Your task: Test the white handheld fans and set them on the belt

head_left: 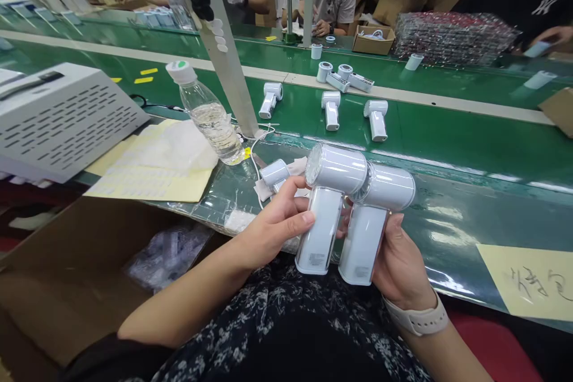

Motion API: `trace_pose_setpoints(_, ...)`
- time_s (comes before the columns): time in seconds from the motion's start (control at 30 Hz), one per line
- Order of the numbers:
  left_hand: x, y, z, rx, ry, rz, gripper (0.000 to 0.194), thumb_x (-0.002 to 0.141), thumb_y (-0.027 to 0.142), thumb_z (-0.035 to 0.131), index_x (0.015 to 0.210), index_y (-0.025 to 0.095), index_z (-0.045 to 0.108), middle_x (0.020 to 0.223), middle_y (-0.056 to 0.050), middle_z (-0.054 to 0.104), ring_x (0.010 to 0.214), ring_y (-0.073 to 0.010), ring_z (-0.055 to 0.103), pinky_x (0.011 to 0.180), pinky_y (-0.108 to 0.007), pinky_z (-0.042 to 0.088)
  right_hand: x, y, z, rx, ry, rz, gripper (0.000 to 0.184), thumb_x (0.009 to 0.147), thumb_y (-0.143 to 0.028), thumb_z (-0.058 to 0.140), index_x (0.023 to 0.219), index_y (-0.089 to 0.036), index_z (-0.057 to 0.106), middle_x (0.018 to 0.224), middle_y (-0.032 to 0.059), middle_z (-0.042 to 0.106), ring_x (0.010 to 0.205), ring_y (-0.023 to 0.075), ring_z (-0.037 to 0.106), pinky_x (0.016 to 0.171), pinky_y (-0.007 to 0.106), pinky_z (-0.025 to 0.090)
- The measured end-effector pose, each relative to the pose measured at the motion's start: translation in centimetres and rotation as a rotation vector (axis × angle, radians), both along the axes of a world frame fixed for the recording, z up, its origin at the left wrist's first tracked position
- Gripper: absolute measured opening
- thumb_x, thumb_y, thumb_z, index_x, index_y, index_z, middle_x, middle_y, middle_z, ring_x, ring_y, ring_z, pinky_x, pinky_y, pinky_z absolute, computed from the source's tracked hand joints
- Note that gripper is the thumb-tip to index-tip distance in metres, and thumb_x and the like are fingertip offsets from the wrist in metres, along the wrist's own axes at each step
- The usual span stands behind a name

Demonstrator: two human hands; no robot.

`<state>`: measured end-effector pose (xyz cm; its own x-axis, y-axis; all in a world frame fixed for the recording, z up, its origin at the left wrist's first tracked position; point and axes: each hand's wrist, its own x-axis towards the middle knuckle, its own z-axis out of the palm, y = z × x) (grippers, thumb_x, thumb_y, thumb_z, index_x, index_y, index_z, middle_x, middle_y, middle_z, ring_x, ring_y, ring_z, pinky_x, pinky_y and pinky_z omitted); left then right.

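Observation:
My left hand grips a pale, glossy handheld fan with a round barrel head and a flat handle. Its thumb lies on the handle's side and its fingers pass behind. A second, matching handheld fan is in my right hand, which wraps the handle from the right. Both fans are upright and side by side, heads touching or nearly so, with small print low on each handle. Behind my left hand, another pale fan lies on the bench, partly hidden by my fingers.
Several fans, one a nearby fan, lie on the green conveyor. A water bottle leans by a metal post. Left are a vented grey machine and yellow sheets; below, an open carton. Co-workers sit opposite.

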<state>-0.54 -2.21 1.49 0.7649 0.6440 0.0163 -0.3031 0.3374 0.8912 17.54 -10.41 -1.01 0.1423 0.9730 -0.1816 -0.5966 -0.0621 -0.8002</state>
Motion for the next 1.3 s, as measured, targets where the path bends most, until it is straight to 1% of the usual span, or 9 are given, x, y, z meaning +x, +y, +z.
trace_pose_setpoints(0.2,0.9,0.0,-0.7,-0.057,0.041,0.066,0.058,0.077,0.036,0.084,0.125,0.022,0.055,0.109,-0.011,0.072,0.098,-0.0258,0.071,0.078,-0.033,0.057,0.4,0.2,0.1,-0.110,0.077,-0.081,0.034,0.093,-0.052,0.059,0.105,-0.025,0.075,0.095,0.0068,0.077,0.089,0.0259,0.071,0.085,0.044,0.061)
trace_pose_setpoints(0.37,1.2,0.0,-1.2,-0.129,0.112,0.073,0.055,0.062,0.036,0.094,0.102,0.016,0.062,0.086,-0.002,0.064,0.070,-0.0126,0.062,0.062,-0.024,0.048,0.7,0.2,0.6,-0.145,0.195,-0.033,0.029,0.086,-0.042,0.053,0.086,-0.022,0.074,0.071,0.0040,0.067,0.065,0.0179,0.059,0.062,0.030,0.055)
trace_pose_setpoints(0.47,0.9,-0.1,-1.7,-0.185,0.122,0.077,0.052,0.068,0.048,0.089,0.099,0.015,0.062,0.080,-0.001,0.061,0.066,-0.0120,0.059,0.062,-0.025,0.048,0.5,0.1,0.8,-0.109,0.182,-0.003,0.030,0.086,-0.041,0.051,0.071,-0.020,0.068,0.068,0.0045,0.064,0.060,0.0161,0.055,0.058,0.028,0.051)
trace_pose_setpoints(0.53,0.7,-0.2,-2.1,-0.232,0.077,0.066,0.050,0.076,0.054,0.081,0.101,0.015,0.062,0.084,-0.004,0.064,0.071,-0.0151,0.062,0.065,-0.028,0.051,0.3,0.1,0.9,-0.090,0.172,-0.023,0.030,0.087,-0.042,0.051,0.075,-0.020,0.069,0.073,0.0050,0.067,0.059,0.0157,0.056,0.056,0.029,0.050)
trace_pose_setpoints(0.63,0.5,-0.3,-2.2,-0.266,0.002,0.045,0.034,0.086,0.043,0.071,0.105,0.017,0.063,0.094,-0.008,0.070,0.079,-0.0203,0.068,0.071,-0.033,0.055,0.1,-0.2,0.9,-0.059,0.182,-0.068,0.028,0.085,-0.044,0.057,0.085,-0.021,0.073,0.081,0.0054,0.069,0.063,0.0173,0.059,0.052,0.028,0.049)
trace_pose_setpoints(0.7,0.4,-0.6,-1.9,-0.267,-0.003,0.042,0.028,0.086,0.033,0.070,0.109,0.018,0.063,0.099,-0.008,0.072,0.084,-0.0229,0.071,0.073,-0.035,0.056,0.1,-0.5,0.9,-0.031,0.185,-0.077,0.025,0.083,-0.043,0.062,0.084,-0.021,0.073,0.077,0.0047,0.068,0.064,0.0180,0.060,0.051,0.028,0.050)
trace_pose_setpoints(0.83,0.3,-1.2,-0.8,-0.224,0.080,0.096,0.036,0.085,0.028,0.072,0.118,0.019,0.062,0.110,-0.009,0.073,0.097,-0.0263,0.074,0.077,-0.034,0.056,-0.1,-1.4,0.7,-0.015,0.159,-0.110,0.024,0.082,-0.041,0.066,0.085,-0.020,0.076,0.074,0.0053,0.072,0.065,0.0185,0.065,0.054,0.029,0.056)
trace_pose_setpoints(1.0,-0.3,-2.4,-0.6,-0.127,0.079,0.077,0.038,0.081,0.035,0.081,0.111,0.019,0.062,0.100,-0.007,0.077,0.088,-0.0218,0.074,0.076,-0.032,0.058,-1.1,-2.3,0.7,-0.050,0.144,-0.242,0.023,0.083,-0.038,0.068,0.097,-0.021,0.076,0.086,0.0071,0.080,0.076,0.0211,0.074,0.072,0.034,0.063)
trace_pose_setpoints(1.3,-2.0,-4.6,-1.1,-0.065,0.095,0.082,0.047,0.077,0.043,0.084,0.107,0.019,0.059,0.094,-0.008,0.078,0.086,-0.0218,0.076,0.074,-0.030,0.058,-3.2,-3.8,1.7,-0.084,0.107,-0.227,0.015,0.086,-0.028,0.062,0.097,-0.022,0.071,0.081,0.0068,0.080,0.067,0.0220,0.075,0.066,0.037,0.065)
